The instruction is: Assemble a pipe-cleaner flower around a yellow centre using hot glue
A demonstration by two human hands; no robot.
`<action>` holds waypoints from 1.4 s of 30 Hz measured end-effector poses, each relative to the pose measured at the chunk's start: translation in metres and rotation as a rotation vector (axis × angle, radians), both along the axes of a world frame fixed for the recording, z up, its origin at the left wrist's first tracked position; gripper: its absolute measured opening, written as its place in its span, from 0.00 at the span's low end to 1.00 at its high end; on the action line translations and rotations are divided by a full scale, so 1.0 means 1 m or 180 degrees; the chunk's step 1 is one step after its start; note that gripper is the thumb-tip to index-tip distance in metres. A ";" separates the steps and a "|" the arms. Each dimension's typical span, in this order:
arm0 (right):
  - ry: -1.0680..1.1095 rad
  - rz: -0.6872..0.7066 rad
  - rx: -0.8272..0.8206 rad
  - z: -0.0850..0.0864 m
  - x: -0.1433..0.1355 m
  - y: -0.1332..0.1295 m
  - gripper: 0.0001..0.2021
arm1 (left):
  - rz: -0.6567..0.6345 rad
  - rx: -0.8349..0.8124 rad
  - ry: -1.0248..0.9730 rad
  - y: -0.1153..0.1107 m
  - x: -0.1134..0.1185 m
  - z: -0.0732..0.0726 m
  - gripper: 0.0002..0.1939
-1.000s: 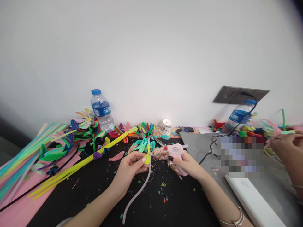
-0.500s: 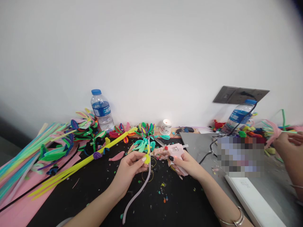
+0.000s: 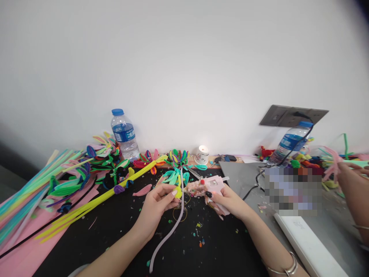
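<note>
My left hand [image 3: 161, 198] pinches a small yellow pipe-cleaner piece [image 3: 178, 190] between thumb and fingertips. In my right hand [image 3: 226, 200] is a pink hot glue gun [image 3: 215, 186], its front crusted with coloured bits and a clear stick poking from its back. The gun's tip points left, close beside the yellow piece; whether they touch I cannot tell. A pale lilac pipe-cleaner stem [image 3: 170, 234] runs down past my left fingertips and curves over the black desk mat [image 3: 127, 238]. Behind my hands lies a teal pipe-cleaner flower [image 3: 173, 177].
Yellow pipe cleaners [image 3: 95, 204] and a coloured bundle lie left. A water bottle [image 3: 123, 134] and a white paper cup [image 3: 201, 155] stand near the wall. At right are another bottle [image 3: 291, 142], a white power bank-like box [image 3: 308, 242], black cables and another person's hand [image 3: 353, 177].
The yellow piece has tilted slightly in my left fingers, closer to the glue gun's tip. My right hand barely moved. The other person's hand at right shifted slightly.
</note>
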State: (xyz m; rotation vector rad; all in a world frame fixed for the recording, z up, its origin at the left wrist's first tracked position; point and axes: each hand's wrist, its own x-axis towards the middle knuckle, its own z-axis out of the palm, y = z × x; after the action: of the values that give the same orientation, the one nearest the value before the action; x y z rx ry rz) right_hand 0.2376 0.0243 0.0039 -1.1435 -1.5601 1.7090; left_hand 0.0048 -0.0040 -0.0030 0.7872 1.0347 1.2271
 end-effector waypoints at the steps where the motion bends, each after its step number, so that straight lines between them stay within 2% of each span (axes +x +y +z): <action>1: -0.0005 -0.0009 0.0000 0.000 0.000 0.000 0.20 | 0.0003 0.0003 -0.0014 0.000 0.000 0.000 0.11; 9: -0.0108 0.0069 0.0022 0.003 -0.001 -0.002 0.21 | 0.0059 0.0069 -0.0066 0.001 -0.001 -0.002 0.10; 14: -0.0054 -0.0048 0.0074 0.003 0.000 -0.001 0.21 | 0.0050 0.0044 -0.0046 0.000 -0.001 -0.001 0.10; 26: -0.0078 -0.0017 0.0103 -0.005 0.003 0.001 0.20 | -0.0187 0.0018 -0.0046 -0.001 0.001 0.002 0.09; 35: -0.0081 -0.0091 0.0181 -0.001 0.001 0.000 0.20 | -0.0342 -0.0001 0.0006 -0.002 0.001 -0.001 0.07; 42: 0.0286 -0.0176 0.0260 -0.003 -0.001 0.001 0.18 | -0.0365 0.0005 0.0000 -0.001 0.000 -0.002 0.07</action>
State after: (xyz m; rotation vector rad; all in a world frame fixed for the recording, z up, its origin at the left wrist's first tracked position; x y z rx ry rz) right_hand 0.2364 0.0256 0.0009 -1.0453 -1.5154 1.6228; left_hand 0.0049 -0.0053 -0.0051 0.8365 0.9754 1.1300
